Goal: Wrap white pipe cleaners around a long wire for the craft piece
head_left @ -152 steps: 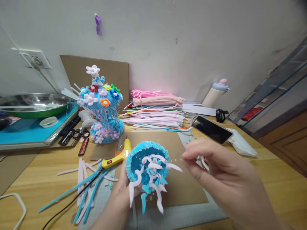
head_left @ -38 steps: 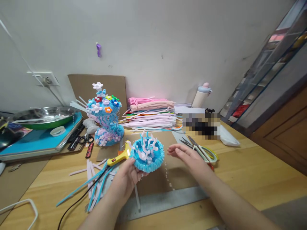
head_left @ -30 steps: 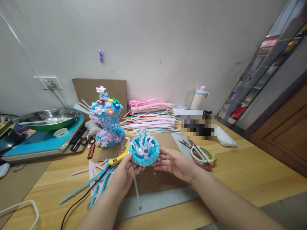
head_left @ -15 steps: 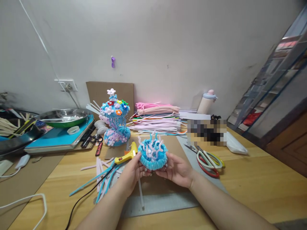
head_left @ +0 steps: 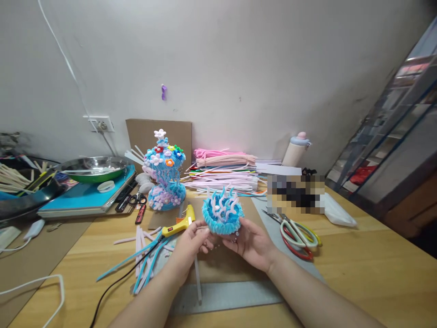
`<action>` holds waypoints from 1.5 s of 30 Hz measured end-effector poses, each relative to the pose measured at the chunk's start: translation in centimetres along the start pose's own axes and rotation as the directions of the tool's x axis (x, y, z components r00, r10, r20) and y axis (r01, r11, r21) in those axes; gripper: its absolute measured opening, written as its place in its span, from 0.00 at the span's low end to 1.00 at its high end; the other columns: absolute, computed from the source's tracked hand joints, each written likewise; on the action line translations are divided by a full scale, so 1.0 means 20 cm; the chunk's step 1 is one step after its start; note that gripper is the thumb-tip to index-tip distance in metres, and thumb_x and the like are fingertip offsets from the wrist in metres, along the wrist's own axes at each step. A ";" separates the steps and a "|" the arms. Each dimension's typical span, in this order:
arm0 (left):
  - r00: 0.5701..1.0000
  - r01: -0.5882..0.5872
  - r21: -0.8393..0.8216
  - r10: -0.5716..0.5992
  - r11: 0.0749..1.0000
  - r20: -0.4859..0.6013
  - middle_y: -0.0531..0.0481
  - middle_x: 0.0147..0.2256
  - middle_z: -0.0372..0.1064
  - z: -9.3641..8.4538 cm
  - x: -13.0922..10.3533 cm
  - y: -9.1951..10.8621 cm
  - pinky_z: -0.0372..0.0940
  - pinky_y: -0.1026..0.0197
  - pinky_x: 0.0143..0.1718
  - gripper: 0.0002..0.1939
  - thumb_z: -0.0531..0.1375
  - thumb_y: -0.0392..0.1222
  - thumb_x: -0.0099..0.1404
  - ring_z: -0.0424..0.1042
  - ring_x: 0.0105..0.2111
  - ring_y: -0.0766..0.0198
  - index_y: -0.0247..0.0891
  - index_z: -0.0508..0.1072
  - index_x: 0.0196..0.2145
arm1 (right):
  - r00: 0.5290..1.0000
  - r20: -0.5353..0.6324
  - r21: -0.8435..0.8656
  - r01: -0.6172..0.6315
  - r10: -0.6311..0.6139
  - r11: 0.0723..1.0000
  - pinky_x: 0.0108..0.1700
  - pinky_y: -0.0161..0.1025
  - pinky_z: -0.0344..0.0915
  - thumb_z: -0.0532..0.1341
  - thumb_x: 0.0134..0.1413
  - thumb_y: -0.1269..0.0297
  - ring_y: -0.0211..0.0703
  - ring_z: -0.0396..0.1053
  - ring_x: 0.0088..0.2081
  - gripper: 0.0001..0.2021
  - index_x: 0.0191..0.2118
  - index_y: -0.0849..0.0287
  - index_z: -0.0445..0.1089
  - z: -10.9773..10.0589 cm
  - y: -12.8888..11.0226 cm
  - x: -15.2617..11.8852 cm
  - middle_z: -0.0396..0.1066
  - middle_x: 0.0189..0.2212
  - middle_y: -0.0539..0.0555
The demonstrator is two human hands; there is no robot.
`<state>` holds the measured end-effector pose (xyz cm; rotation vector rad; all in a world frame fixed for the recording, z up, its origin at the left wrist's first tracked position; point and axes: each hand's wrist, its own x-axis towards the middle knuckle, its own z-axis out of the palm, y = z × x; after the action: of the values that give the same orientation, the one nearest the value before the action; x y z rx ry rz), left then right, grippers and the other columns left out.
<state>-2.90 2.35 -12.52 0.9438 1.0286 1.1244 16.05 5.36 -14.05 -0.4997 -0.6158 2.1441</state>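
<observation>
A round blue pipe-cleaner craft [head_left: 221,225] with a fluffy rim sits between my two hands above the cardboard. Wavy pale pink and blue strands stand up from its middle. My right hand [head_left: 254,243] grips its right edge, thumb at the rim and fingers underneath. At the lower left edge is my left hand [head_left: 194,239], fingers curled and thumb against the craft; its fingertips are partly hidden. Small pearl-like beads show below the rim. Left of my hands lies a yellow hot glue gun [head_left: 179,226], its black cord trailing toward me.
A flower-covered blue pipe-cleaner piece [head_left: 165,175] stands behind left. Bundles of pipe cleaners [head_left: 225,171] lie along the wall. Scissors [head_left: 298,234] rest at right, near a bottle [head_left: 295,150]. Loose cut strips [head_left: 146,259] and a metal bowl [head_left: 94,168] are at left.
The craft has moved slightly right and up, turning a little. My left thumb has slid from its side to the lower left edge; my right hand keeps hold.
</observation>
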 end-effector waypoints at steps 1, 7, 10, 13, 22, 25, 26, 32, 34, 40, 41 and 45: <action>1.000 -0.016 0.023 0.016 1.000 -0.016 0.54 0.26 0.70 0.00 0.00 0.00 0.59 0.68 0.23 0.23 0.68 0.51 0.49 0.68 0.23 0.69 0.37 0.68 0.39 | 1.000 -0.006 0.006 0.008 -0.008 1.000 0.43 0.41 0.70 0.54 0.61 0.61 0.43 0.75 0.39 0.11 0.45 0.60 0.67 0.00 0.00 0.00 0.76 0.40 0.55; 0.994 -0.076 0.140 0.086 0.987 -0.065 0.56 0.21 0.66 -0.02 0.01 -0.01 0.57 0.68 0.24 0.16 0.68 0.49 0.49 0.64 0.21 0.71 0.34 0.71 0.27 | 0.999 -0.037 0.020 0.031 -0.030 0.999 0.40 0.40 0.71 0.55 0.60 0.60 0.46 0.75 0.41 0.12 0.46 0.58 0.66 -0.02 -0.02 0.01 0.75 0.41 0.55; 0.990 -0.092 0.169 0.108 0.981 -0.093 0.55 0.22 0.68 -0.02 0.02 0.00 0.60 0.67 0.28 0.15 0.68 0.49 0.49 0.65 0.23 0.70 0.35 0.73 0.29 | 0.998 -0.051 0.025 0.041 -0.039 0.999 0.40 0.40 0.71 0.55 0.60 0.60 0.45 0.75 0.40 0.12 0.47 0.59 0.65 -0.04 -0.04 0.02 0.76 0.40 0.56; 0.989 -0.085 0.193 0.106 0.978 -0.104 0.52 0.24 0.71 -0.03 0.01 0.01 0.61 0.65 0.30 0.15 0.67 0.49 0.50 0.68 0.26 0.66 0.36 0.75 0.31 | 0.997 -0.061 0.030 0.049 -0.047 0.998 0.40 0.39 0.72 0.54 0.61 0.60 0.44 0.76 0.38 0.12 0.46 0.59 0.66 -0.05 -0.07 0.03 0.76 0.39 0.56; 0.999 -0.039 0.186 0.044 0.982 -0.024 0.44 0.33 0.77 -0.01 0.00 0.00 0.62 0.57 0.40 0.09 0.66 0.36 0.46 0.72 0.37 0.53 0.36 0.80 0.30 | 0.997 -0.061 0.002 -0.038 0.038 0.999 0.27 0.34 0.71 0.50 0.63 0.52 0.44 0.77 0.34 0.17 0.46 0.57 0.67 -0.06 -0.08 0.05 0.76 0.36 0.55; 0.999 -0.049 0.096 0.049 0.994 -0.004 0.45 0.31 0.76 -0.02 0.00 -0.02 0.63 0.58 0.37 0.12 0.60 0.30 0.42 0.71 0.36 0.54 0.37 0.78 0.27 | 0.992 -0.055 -0.015 -0.113 0.112 0.994 0.23 0.33 0.70 0.49 0.62 0.48 0.43 0.76 0.29 0.21 0.43 0.61 0.69 -0.06 -0.07 0.05 0.77 0.30 0.56; 0.998 -0.057 0.054 0.057 0.997 -0.012 0.46 0.31 0.76 -0.03 0.00 -0.02 0.63 0.59 0.36 0.15 0.59 0.29 0.41 0.71 0.36 0.55 0.37 0.78 0.29 | 0.990 -0.054 -0.018 -0.134 0.133 0.991 0.22 0.33 0.70 0.48 0.62 0.47 0.43 0.76 0.27 0.23 0.42 0.61 0.69 -0.06 -0.07 0.05 0.77 0.28 0.55; 0.996 -0.054 -0.264 0.071 0.963 0.056 0.45 0.45 0.72 0.00 -0.05 0.03 0.65 0.57 0.39 0.21 0.58 0.39 0.54 0.72 0.42 0.55 0.42 0.66 0.48 | 0.972 -0.034 -0.035 -0.233 0.232 0.972 0.18 0.33 0.67 0.47 0.59 0.42 0.44 0.74 0.22 0.28 0.37 0.64 0.71 -0.04 -0.05 0.02 0.76 0.25 0.57; 0.991 -0.025 -0.360 0.071 0.933 0.113 0.42 0.45 0.71 0.03 -0.07 0.06 0.65 0.57 0.38 0.21 0.60 0.43 0.58 0.72 0.42 0.55 0.40 0.64 0.50 | 0.969 -0.024 -0.039 -0.247 0.246 0.968 0.19 0.33 0.67 0.46 0.59 0.42 0.44 0.74 0.22 0.29 0.36 0.65 0.71 -0.03 -0.05 0.01 0.76 0.25 0.58; 0.998 -0.067 -0.310 0.066 0.948 -0.011 0.46 0.40 0.71 0.07 -0.09 0.06 0.65 0.62 0.34 0.24 0.64 0.48 0.57 0.72 0.37 0.60 0.40 0.63 0.48 | 0.983 0.010 -0.045 -0.180 0.181 0.983 0.24 0.37 0.70 0.47 0.61 0.47 0.44 0.74 0.26 0.25 0.38 0.64 0.71 -0.03 -0.03 0.00 0.76 0.28 0.57; 0.997 -0.074 -0.296 0.070 0.952 -0.026 0.46 0.40 0.71 0.07 -0.08 0.05 0.65 0.62 0.33 0.23 0.64 0.49 0.57 0.72 0.36 0.60 0.40 0.63 0.47 | 0.988 0.016 -0.049 -0.152 0.153 0.987 0.26 0.39 0.71 0.47 0.61 0.48 0.44 0.74 0.27 0.25 0.39 0.64 0.71 -0.03 -0.03 0.00 0.76 0.29 0.57; 0.996 -0.073 -0.242 0.060 0.968 -0.063 0.44 0.43 0.71 0.04 -0.04 0.01 0.67 0.60 0.33 0.24 0.66 0.49 0.55 0.73 0.36 0.60 0.39 0.67 0.47 | 0.996 0.024 -0.092 -0.080 0.083 0.993 0.32 0.44 0.72 0.47 0.62 0.51 0.47 0.75 0.31 0.23 0.45 0.64 0.70 -0.01 -0.03 -0.01 0.77 0.34 0.59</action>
<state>-2.24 1.51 -12.05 0.7579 0.8838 1.3067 16.70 5.65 -13.84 -0.5538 -0.7225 2.2105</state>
